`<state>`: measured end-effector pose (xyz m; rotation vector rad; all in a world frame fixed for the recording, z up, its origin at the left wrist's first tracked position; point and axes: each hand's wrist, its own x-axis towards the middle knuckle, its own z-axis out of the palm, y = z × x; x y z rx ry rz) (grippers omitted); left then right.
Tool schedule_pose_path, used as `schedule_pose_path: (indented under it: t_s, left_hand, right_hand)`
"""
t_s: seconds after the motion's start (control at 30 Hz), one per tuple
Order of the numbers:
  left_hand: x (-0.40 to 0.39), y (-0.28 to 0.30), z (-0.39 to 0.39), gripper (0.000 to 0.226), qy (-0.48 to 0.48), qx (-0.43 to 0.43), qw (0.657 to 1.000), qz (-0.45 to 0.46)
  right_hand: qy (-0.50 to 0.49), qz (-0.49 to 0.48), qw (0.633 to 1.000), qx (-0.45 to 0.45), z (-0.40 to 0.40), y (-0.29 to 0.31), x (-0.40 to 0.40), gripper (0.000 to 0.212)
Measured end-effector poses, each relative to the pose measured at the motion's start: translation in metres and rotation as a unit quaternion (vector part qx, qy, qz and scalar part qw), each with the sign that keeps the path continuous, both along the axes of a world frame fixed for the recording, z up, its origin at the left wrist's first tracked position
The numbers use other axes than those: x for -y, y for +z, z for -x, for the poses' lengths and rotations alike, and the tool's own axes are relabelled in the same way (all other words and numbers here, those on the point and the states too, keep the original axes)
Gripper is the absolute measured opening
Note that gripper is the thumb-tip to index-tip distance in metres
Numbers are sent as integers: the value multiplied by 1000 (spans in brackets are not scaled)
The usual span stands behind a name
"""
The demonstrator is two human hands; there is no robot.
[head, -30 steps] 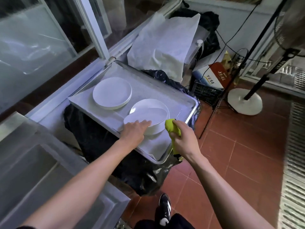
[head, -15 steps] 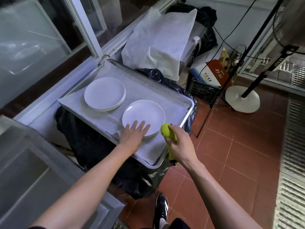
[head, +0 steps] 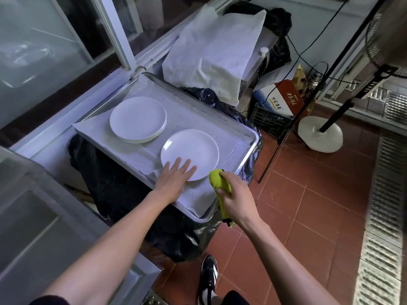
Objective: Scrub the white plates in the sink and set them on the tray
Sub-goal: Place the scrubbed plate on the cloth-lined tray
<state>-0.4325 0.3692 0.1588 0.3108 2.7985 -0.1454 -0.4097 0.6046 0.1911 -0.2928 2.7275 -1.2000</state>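
I see red-brown tiled floor (head: 319, 208), metal drain grating (head: 383, 216) along right edge. Standing fan's round white base (head: 320, 134) on tiles near cardboard box (head: 279, 100). White-framed window (head: 110, 34) upper left. White bag (head: 211, 53) against pale wall (head: 326, 20). Soft daylight.

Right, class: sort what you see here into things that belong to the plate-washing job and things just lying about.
Job:
plate under the left hand
plate stack
tray
yellow cloth gripped by the right hand

Lying about:
white bag
fan base
red box
black crate
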Motion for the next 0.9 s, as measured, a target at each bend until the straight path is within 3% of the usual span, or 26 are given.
schedule_pose_path:
  t_s: [0.33,0.5,0.7,0.9]
  left_hand:
    - [2,-5,-1,62,-4,8,1000,-6]
    - [7,9,-15,31,30,-34,997,-58]
    - [28,38,-61,20,108,-91,979,-144]
    - [83,28,-138,32,199,-92,971,-101]
  right_hand:
    - [8,5,1000,6,-11,2,9,53]
    - [22,6,1000,8,-14,4,19,53]
    - [56,35,998,-21,-20,11,48,50]
    - [121,34,992,-13,-42,11,103,50]
